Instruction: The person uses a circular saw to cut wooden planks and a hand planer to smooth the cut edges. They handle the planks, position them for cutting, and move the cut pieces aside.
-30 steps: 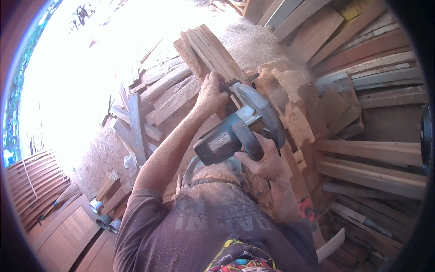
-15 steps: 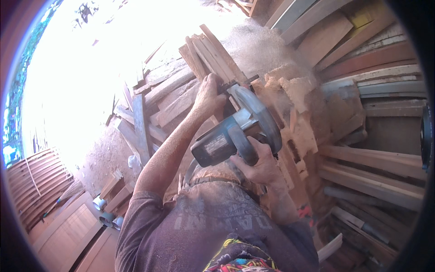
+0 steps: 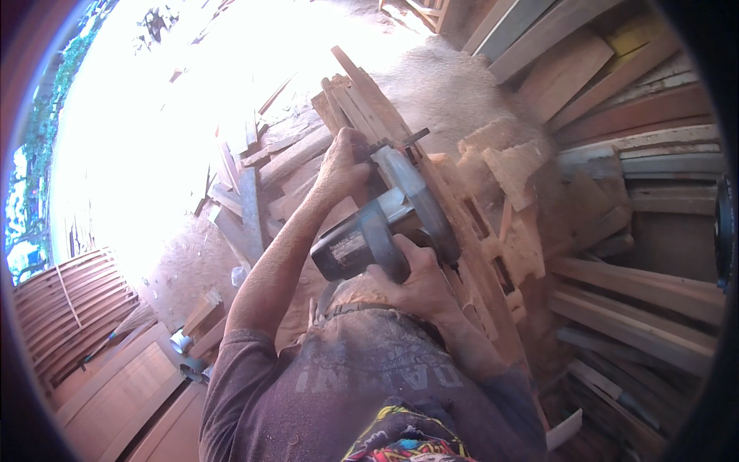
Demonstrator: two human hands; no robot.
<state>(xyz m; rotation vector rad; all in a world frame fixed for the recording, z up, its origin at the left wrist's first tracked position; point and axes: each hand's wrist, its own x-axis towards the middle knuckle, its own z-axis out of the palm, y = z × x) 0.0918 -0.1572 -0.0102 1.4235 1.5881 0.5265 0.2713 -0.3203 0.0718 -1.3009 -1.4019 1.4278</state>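
Note:
My right hand (image 3: 418, 277) is closed round the rear handle of a dark grey circular saw (image 3: 350, 245), close in front of my body. The saw's rounded blade guard (image 3: 422, 192) lies along a long wooden plank (image 3: 454, 208), and the blade itself is hidden. At the saw's front end, my left hand (image 3: 343, 165) has its fingers curled beside the base and the boards. What those fingers grip is hidden. Beyond it, several narrow boards (image 3: 360, 104) lie side by side, pointing away from me.
Loose offcuts (image 3: 296, 158) are heaped on the dusty ground to the left. Rough, sawdust-covered wood (image 3: 512, 173) lies right of the plank. Stacked timber (image 3: 639, 289) fills the right side. Panels (image 3: 127, 385) and slatted wood (image 3: 73, 308) lie at lower left.
The saw and my right hand have shifted left, off to the side of the plank, showing more of its surface. My left hand stays near the saw's front.

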